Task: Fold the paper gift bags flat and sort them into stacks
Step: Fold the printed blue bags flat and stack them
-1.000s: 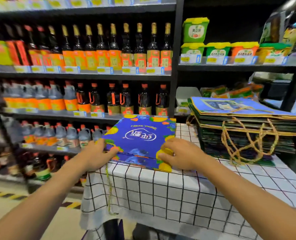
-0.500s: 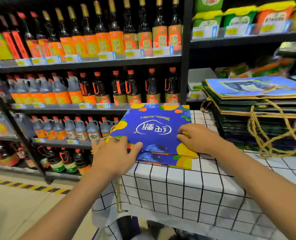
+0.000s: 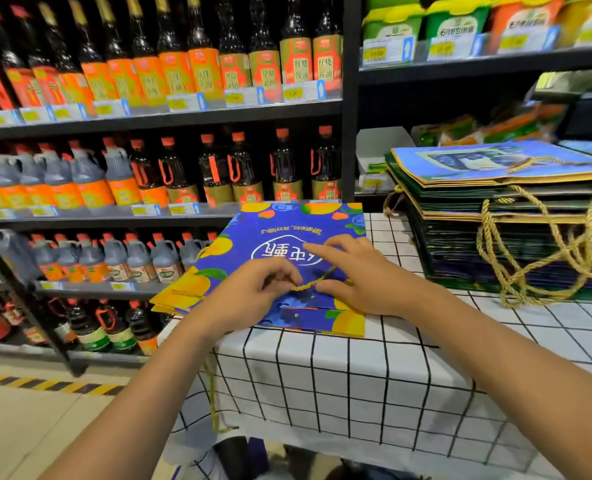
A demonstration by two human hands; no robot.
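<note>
1. Work surface: one table (image 3: 374, 382) covered by a white cloth with a black grid pattern.
2. Task item: one blue gift bag (image 3: 284, 230) with orange and yellow fruit print lies flat at the table's far left corner. Its left edge overhangs the table edge. More folded edges show beneath it at the near left; their number cannot be counted.
3. Handle: one gold cord handle (image 3: 313, 282) lies across the near part of the blue gift bag's top face, between the two hands.
4. Left hand (image 3: 253, 289): fingers curled, fingertips pinching the left end of the gold cord handle. The hand rests on the bag.
5. Right hand (image 3: 360, 271): fingers mostly extended and spread, lying on the bag's top face. The lower fingers touch the right end of the cord; whether they pinch it cannot be told.
6. Second stack: one tall stack of flat bags (image 3: 502, 216) sits on the far right of the table, well apart from the blue gift bag. Its top bag is blue; green and dark edges show below. The count cannot be told.
7. Gold cord loops (image 3: 537, 251) hang down the near face of that stack.
8. Background: shelves of bottles (image 3: 190, 74) stand behind and to the left, three rows visible.
</note>
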